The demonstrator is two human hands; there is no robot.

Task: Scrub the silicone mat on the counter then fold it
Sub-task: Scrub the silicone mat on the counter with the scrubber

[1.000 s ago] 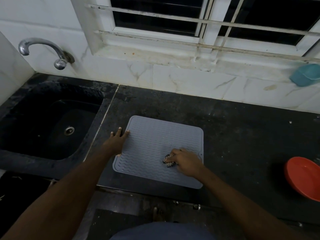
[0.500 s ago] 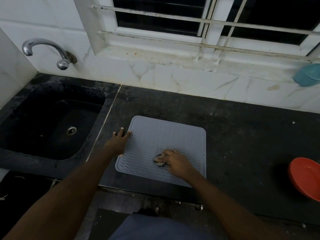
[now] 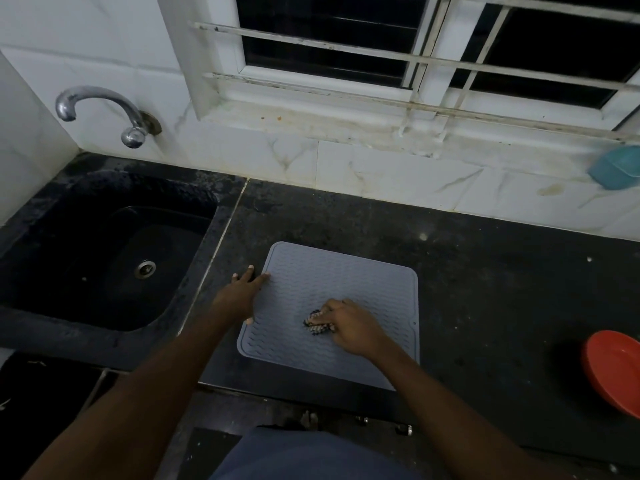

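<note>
Since a second ago the right hand (image 3: 353, 329) has dragged its scrub pad (image 3: 316, 323) leftward from the right part of the silicone mat (image 3: 332, 282) to about its middle, while the left hand (image 3: 242, 292) has stayed at the mat's left edge. Under the mat lies a dark, speckled stone counter (image 3: 485, 289); beyond it rises a white marbled tile wall with a barred window (image 3: 415, 46). Left of the mat is a black sink (image 3: 104, 254) with a chrome tap (image 3: 104, 109) above. The mat itself is grey, square with rounded corners, ribbed in wavy lines, lying flat near the counter's front edge. Well right of it sits a red bowl (image 3: 613, 372), and a teal container (image 3: 616, 166) stands by the wall. Left fingers are straight and slightly apart, pressing the mat's rim; right fingers curl tightly round the pad.
</note>
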